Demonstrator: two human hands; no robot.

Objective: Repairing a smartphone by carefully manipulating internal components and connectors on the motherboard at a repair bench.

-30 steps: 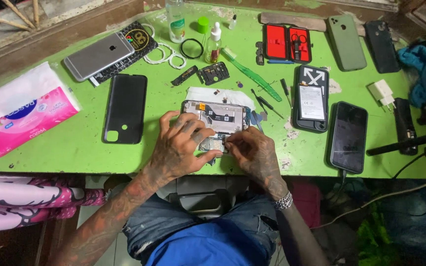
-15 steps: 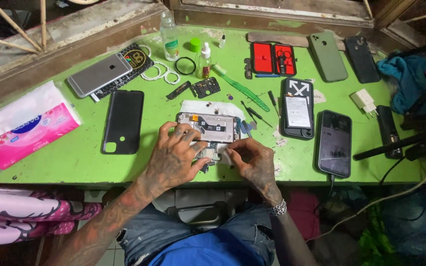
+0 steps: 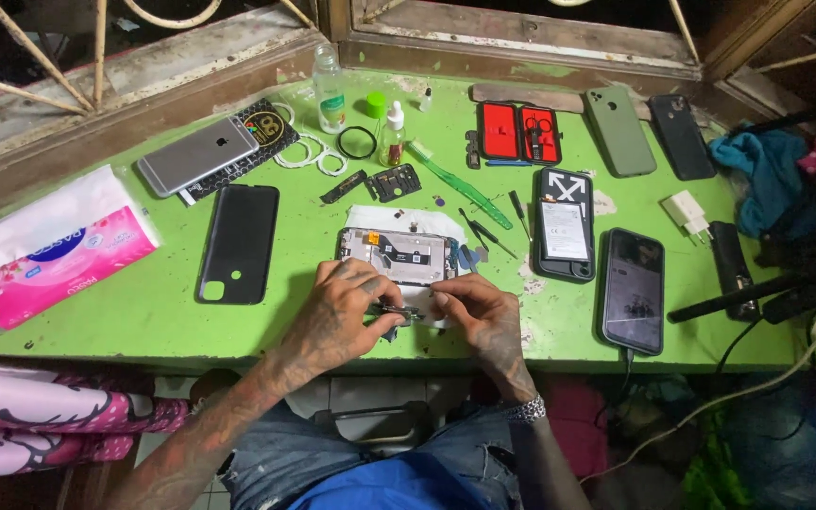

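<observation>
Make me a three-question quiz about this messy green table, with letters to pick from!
1. Where does the tissue pack lie?
A. far left
B. far right
C. under the hands

2. What colour is the inside of the open tool case?
A. blue
B. red
C. white

3. The opened phone under the hands is:
A. back off, parts bare
B. closed, screen lit
C. wrapped in cloth

Answers: 1 A, it lies at the table's left end. 2 B, both halves are red. 3 A, its inner parts show above the left hand and right hand.

Pink-white tissue pack (image 3: 59, 250) far left
</observation>
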